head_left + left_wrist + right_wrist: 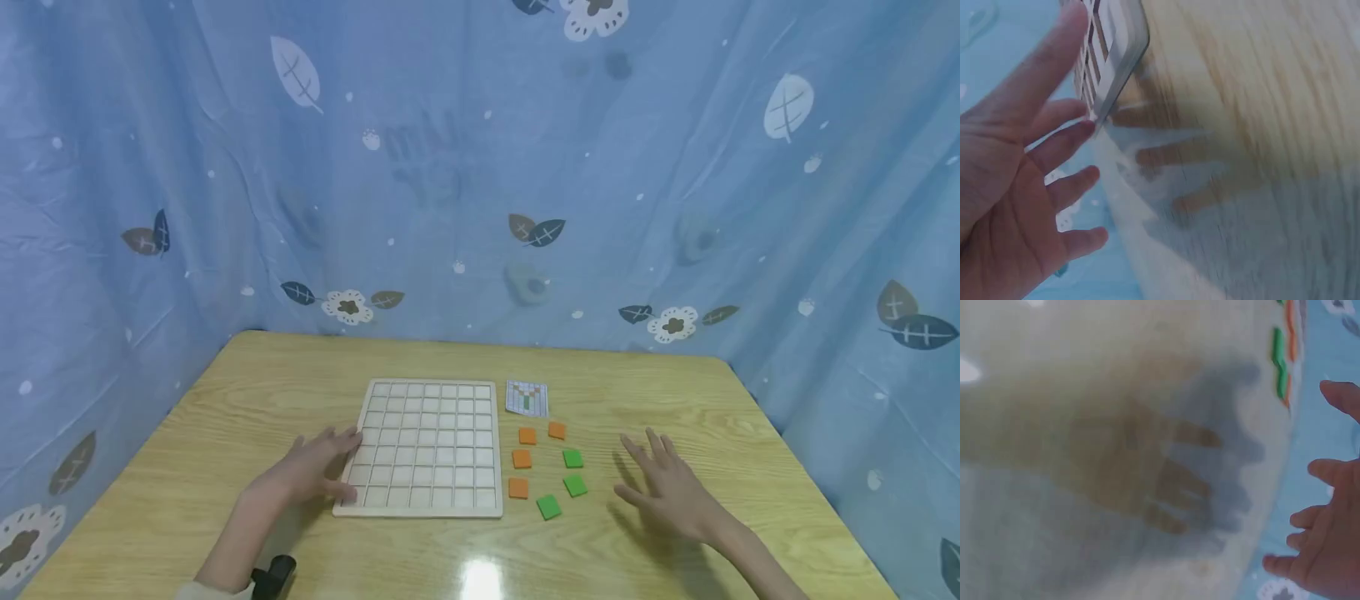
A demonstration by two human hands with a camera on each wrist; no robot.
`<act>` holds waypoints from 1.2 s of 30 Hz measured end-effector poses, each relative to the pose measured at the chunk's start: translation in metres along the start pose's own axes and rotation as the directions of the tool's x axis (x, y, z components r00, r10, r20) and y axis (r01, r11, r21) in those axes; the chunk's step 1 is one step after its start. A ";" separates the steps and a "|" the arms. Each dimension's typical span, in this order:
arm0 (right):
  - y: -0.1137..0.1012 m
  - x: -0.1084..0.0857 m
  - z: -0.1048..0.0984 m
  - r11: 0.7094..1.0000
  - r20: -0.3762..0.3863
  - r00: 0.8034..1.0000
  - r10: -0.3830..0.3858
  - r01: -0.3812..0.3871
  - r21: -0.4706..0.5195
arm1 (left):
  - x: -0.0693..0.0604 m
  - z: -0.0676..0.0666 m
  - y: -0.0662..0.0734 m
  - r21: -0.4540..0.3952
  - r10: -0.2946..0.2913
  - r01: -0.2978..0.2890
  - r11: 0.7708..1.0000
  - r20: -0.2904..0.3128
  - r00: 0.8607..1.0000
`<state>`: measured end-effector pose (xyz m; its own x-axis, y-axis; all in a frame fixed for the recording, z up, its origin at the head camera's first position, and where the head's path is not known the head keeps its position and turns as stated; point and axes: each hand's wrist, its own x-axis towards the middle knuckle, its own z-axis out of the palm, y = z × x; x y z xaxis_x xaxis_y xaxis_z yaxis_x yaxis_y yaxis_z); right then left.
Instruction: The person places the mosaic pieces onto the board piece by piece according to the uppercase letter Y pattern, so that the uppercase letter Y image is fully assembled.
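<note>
A pale square board (427, 512) with a grid of cells lies flat on the table. My left hand (303, 471) is at the board's left edge, thumb and fingertips touching it, fingers spread; the left wrist view shows the hand (1016, 187) beside the board's rim (1125, 50). My right hand (671, 500) hovers over the table with fingers spread, holding nothing, right of several orange tiles (521, 459) and three green tiles (575, 486). In the right wrist view the hand (1329, 531) is at the right, with green tiles (1279, 347) above it.
A small printed card (527, 398) with a coloured grid pattern lies by the board's upper right corner. The wooden table (630, 383) is bordered by a blue patterned curtain (450, 208) at the back and both sides. A black band (273, 575) is on my left wrist.
</note>
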<state>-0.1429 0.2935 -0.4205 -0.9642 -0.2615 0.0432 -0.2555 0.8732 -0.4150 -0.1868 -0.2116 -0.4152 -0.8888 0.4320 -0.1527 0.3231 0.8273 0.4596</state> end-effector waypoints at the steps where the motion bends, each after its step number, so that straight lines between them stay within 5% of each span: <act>1: -0.002 -0.001 0.002 1.000 0.008 1.000 -0.014 0.014 0.017 | 0.001 0.000 0.001 -0.004 0.003 -0.003 1.000 0.003 1.000; 4: -0.006 -0.002 0.008 0.988 0.005 0.998 -0.070 0.069 0.140 | 0.003 0.001 0.002 -0.001 0.014 -0.014 1.000 -0.002 1.000; 6: -0.007 0.002 0.014 0.940 0.004 0.993 -0.119 0.112 0.323 | 0.001 0.001 0.000 -0.009 0.009 -0.008 1.000 0.004 1.000; 8: -0.005 0.007 0.020 0.843 0.000 0.986 -0.169 0.145 0.519 | -0.001 0.001 -0.004 -0.016 0.002 -0.002 1.000 0.004 1.000; 10: -0.002 0.013 0.026 0.715 0.000 0.982 -0.188 0.137 0.686 | -0.004 0.001 -0.008 -0.023 -0.001 0.001 1.000 0.000 1.000; 12: 0.002 0.016 0.031 0.618 -0.016 0.981 -0.196 0.136 0.774 | -0.005 0.000 -0.011 -0.038 0.006 -0.006 0.999 -0.001 1.000; 19: 0.008 0.009 0.038 0.544 -0.069 0.967 -0.246 0.196 0.816 | 0.003 0.002 -0.005 -0.072 0.035 -0.032 0.997 0.042 0.999; 24: -0.005 0.010 0.051 0.465 -0.070 0.944 -0.322 0.222 0.857 | 0.004 0.004 -0.001 -0.048 0.060 -0.058 0.997 0.025 0.998; 29: -0.021 0.017 0.064 0.453 -0.072 0.939 -0.335 0.228 0.862 | 0.004 0.002 -0.001 -0.036 0.074 -0.074 0.997 0.007 0.997; 36: -0.027 0.021 0.070 0.589 0.003 0.960 -0.279 0.169 0.790 | 0.004 0.004 -0.009 -0.013 0.139 -0.140 0.990 -0.019 0.990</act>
<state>-0.1513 0.2356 -0.4716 -0.8546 -0.4959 0.1544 -0.2571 0.1456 -0.9554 -0.1921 -0.2155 -0.4231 -0.8411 0.5363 -0.0710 0.4395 0.7540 0.4881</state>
